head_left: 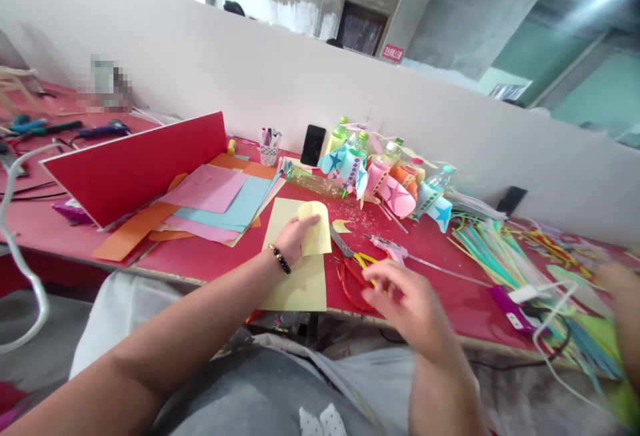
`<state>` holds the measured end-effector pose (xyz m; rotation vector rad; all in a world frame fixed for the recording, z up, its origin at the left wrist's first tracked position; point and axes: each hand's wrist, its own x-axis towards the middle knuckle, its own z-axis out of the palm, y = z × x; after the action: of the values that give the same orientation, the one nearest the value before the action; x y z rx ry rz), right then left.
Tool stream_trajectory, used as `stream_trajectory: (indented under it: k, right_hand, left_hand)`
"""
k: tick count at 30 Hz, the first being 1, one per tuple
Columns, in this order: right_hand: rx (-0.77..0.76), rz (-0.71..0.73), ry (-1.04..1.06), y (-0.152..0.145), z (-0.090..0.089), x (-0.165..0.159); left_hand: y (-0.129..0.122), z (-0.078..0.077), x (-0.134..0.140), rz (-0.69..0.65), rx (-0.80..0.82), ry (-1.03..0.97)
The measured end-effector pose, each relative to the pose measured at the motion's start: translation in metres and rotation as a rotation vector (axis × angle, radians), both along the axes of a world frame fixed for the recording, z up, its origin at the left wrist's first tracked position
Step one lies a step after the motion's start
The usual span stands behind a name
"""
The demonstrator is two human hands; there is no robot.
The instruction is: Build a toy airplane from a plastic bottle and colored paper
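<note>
My left hand (296, 237) is closed on a piece of pale yellow paper (317, 239) with a rounded top edge, thumb on its face. Beneath it a larger pale yellow sheet (295, 289) lies flat near the table's front edge. My right hand (403, 296) hovers just over the handles of the scissors (342, 244), fingers loosely curled and apart, with no clear grip. The scissors have red and yellow handles, and their blades point toward the paper. A small yellow paper scrap (342, 226) lies by the blade tips. A pink glue gun (390, 249) rests behind the scissors.
Bottle rockets decorated with paper (383, 186) stand at the back, beside a clear bottle (315, 183) on its side. Coloured paper (207, 189) and a red panel (150, 173) are left. Coloured strips (493, 256) and a purple power strip (513, 309) lie right, near another person's blurred arm (625, 316).
</note>
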<state>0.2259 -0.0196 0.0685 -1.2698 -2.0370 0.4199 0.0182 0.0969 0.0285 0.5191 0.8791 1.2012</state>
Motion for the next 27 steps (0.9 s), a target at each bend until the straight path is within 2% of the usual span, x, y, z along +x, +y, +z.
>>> stream_trajectory:
  k: [3, 5, 8, 12, 16, 19, 22, 25, 27]
  right_hand:
    - [-0.035, -0.199, -0.196, 0.015, -0.019, -0.007]
    - [-0.089, -0.227, -0.319, 0.023, -0.032, -0.01]
    - [-0.115, -0.215, -0.398, 0.029, -0.044, -0.011]
    - [-0.071, -0.329, -0.5, 0.033, -0.047, -0.01]
    - [-0.153, -0.416, -0.516, 0.039, -0.045, -0.014]
    - [-0.209, -0.426, -0.43, 0.042, -0.045, -0.014]
    - [-0.197, -0.438, -0.249, 0.039, -0.048, -0.008]
    - [-0.197, -0.473, 0.047, 0.027, -0.052, 0.004]
    - [-0.269, -0.461, 0.318, 0.014, -0.053, 0.013]
  left_hand:
    - [0.001, -0.001, -0.001, 0.037, 0.019, 0.001]
    - [0.001, -0.001, -0.001, 0.045, 0.044, -0.013]
    - [0.003, -0.005, -0.002, 0.067, 0.091, -0.051]
    - [0.009, -0.012, -0.003, 0.112, 0.117, -0.081]
    - [0.012, -0.013, -0.005, 0.139, 0.119, -0.096]
    - [0.012, -0.012, -0.006, 0.174, 0.111, -0.097]
    - [0.012, -0.011, -0.007, 0.216, 0.085, -0.088]
    - [0.013, -0.01, -0.008, 0.246, 0.051, -0.084]
    - [0.013, -0.009, -0.009, 0.249, 0.037, -0.087]
